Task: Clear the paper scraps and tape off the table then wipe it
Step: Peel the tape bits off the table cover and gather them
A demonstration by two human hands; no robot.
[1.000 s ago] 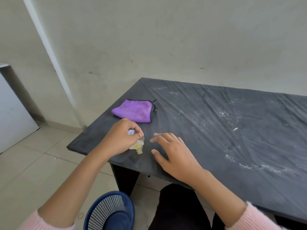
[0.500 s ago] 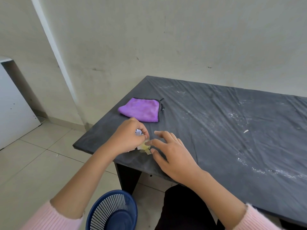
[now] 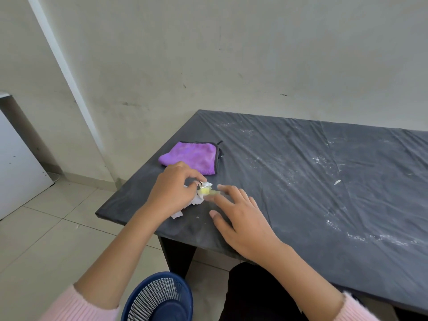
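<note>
The clump of white paper scraps and pale yellow tape (image 3: 204, 189) sits near the left front corner of the dark grey, film-covered table (image 3: 301, 205). Its long axis runs roughly side to side, along the near edge. The yellow tape end points right, and the white scraps trail back to the left and toward the edge.

The left hand (image 3: 172, 193) has its fingers curled over the clump's left end and pinches the scraps between thumb and fingertips. More torn white paper (image 3: 177, 215) shows from under its palm, lying flat on the table.

The right hand (image 3: 245, 221) is spread, palm down, with fingers nearly straight. Its fingertips (image 3: 228, 191) touch the right end of the yellow tape, and it grips nothing.

Just beyond the left hand lies a folded purple microfibre cloth (image 3: 190, 157) with dark trim. The trimmed edge faces right and a small loop sticks out at the far right corner. The cloth is close to the hand, but I cannot tell whether they touch.

Well to the right, apart from everything else, is a thin sliver of white paper (image 3: 337, 182). Its long axis is tilted, and the far end points up and to the right.

White powdery smears (image 3: 361, 237) streak the right half of the wrinkled film.

Pink knit sleeves (image 3: 76, 306) cover both forearms near the bottom of the view. A round blue plastic mesh basket (image 3: 159, 297) stands below the table's near edge on the pale tiled floor (image 3: 46, 239). A white cabinet (image 3: 16, 167) stands at the far left against the wall.
</note>
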